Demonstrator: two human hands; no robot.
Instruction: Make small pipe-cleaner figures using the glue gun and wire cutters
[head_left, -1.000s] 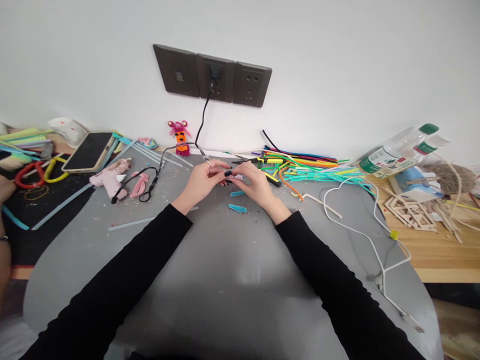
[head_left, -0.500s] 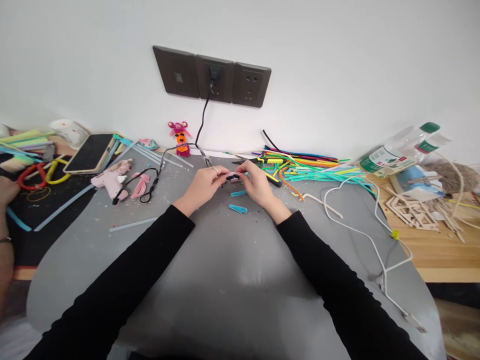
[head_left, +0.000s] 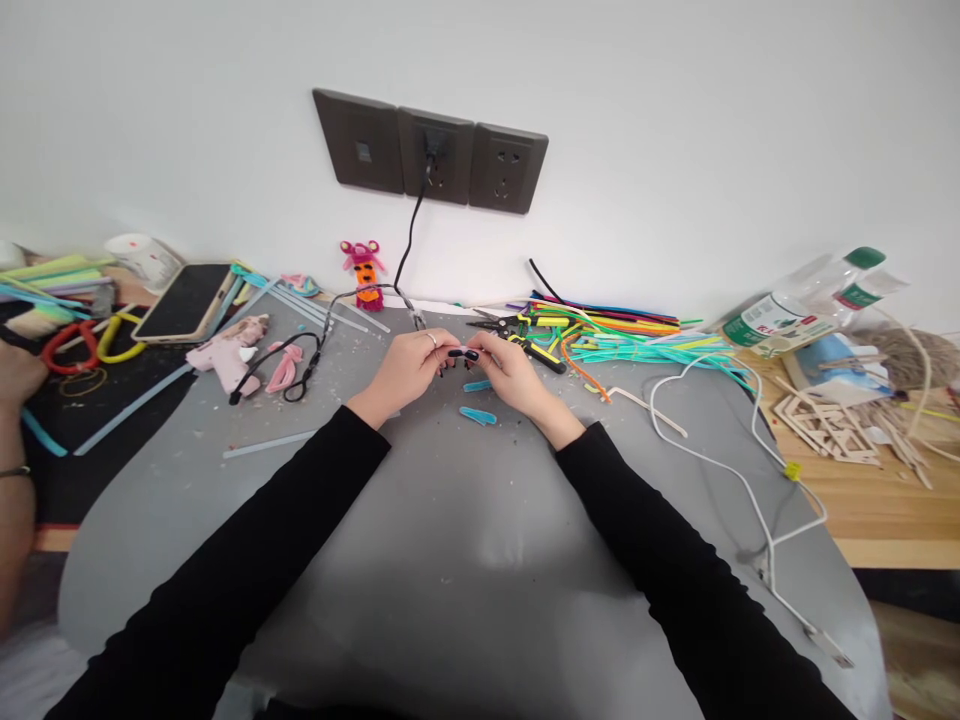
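Observation:
A small black bent piece (head_left: 465, 355), which looks like shaped pipe cleaner, is held between my two hands above the grey mat. My left hand (head_left: 409, 372), with a ring on one finger, pinches its left end. At the other end, the fingertips of my right hand (head_left: 510, 375) are closed on it. Fingers cover part of the piece. Just below my hands lie two blue folded pipe cleaner pieces, the nearer blue piece (head_left: 478, 416) and the farther blue piece (head_left: 477, 386). Wire strippers (head_left: 525, 330) with yellow-black handles lie beyond my right hand.
On the left are a pink glue gun (head_left: 225, 362), a phone (head_left: 186, 302) and scissors (head_left: 71, 347), beside another person's hand (head_left: 19, 375). Pipe cleaners (head_left: 637, 340) and a white cable (head_left: 720, 465) lie right. A bear figure (head_left: 365, 275) stands by the wall.
The black piece has turned between my fingers and shows more plainly now. My hands stay close together in nearly the same place. The view has shifted slightly.

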